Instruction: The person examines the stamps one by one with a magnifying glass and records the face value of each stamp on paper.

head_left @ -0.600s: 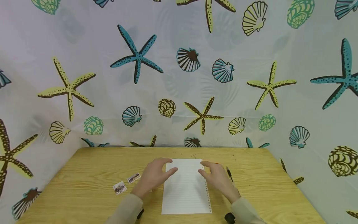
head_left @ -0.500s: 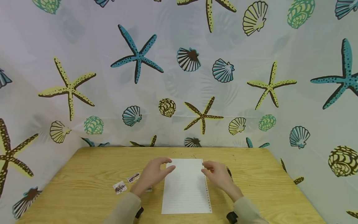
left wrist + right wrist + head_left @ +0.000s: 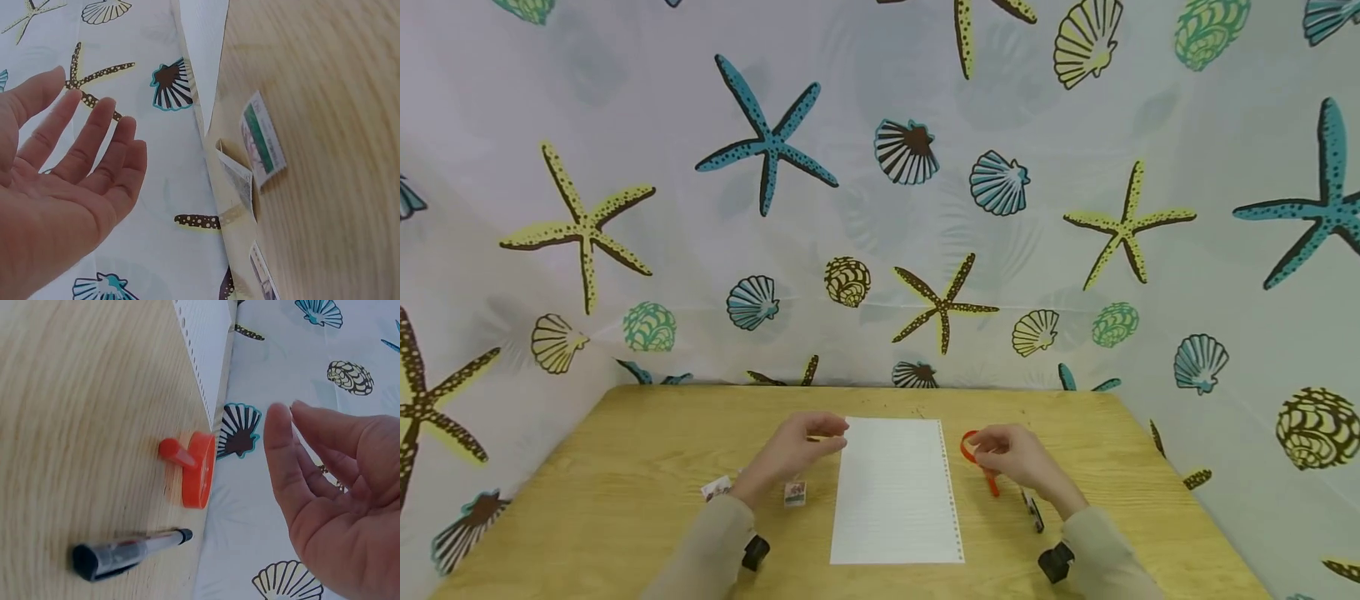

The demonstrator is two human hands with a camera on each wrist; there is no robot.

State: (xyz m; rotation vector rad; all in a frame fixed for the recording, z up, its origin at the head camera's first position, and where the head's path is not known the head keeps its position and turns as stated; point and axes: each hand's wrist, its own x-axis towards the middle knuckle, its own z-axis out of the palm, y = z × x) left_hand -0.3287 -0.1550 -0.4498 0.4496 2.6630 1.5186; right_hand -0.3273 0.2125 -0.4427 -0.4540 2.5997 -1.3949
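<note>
A white lined sheet of paper (image 3: 895,492) with a punched right edge lies flat on the table. My left hand (image 3: 793,450) hovers at its upper left side, fingers relaxed and holding nothing. Small postage stamps lie near that hand: one (image 3: 795,493) beside the wrist and another (image 3: 717,487) partly behind the forearm. In the left wrist view a curled stamp (image 3: 237,175) leans up from the wood. My right hand (image 3: 1018,454) is right of the sheet, empty, its fingers loosely bent above a red-orange magnifying glass (image 3: 992,485), partly covering its ring.
A black-capped pen (image 3: 1033,511) lies on the wooden table (image 3: 1112,500), below my right hand. Behind the table hangs a white curtain (image 3: 865,217) printed with shells and starfish. Both wrists carry a small black device (image 3: 1056,562).
Both hands have moved apart, the left one leftward and the right one rightward, away from the sheet. The magnifying glass, largely covered before, shows more now. The sheet stays in place.
</note>
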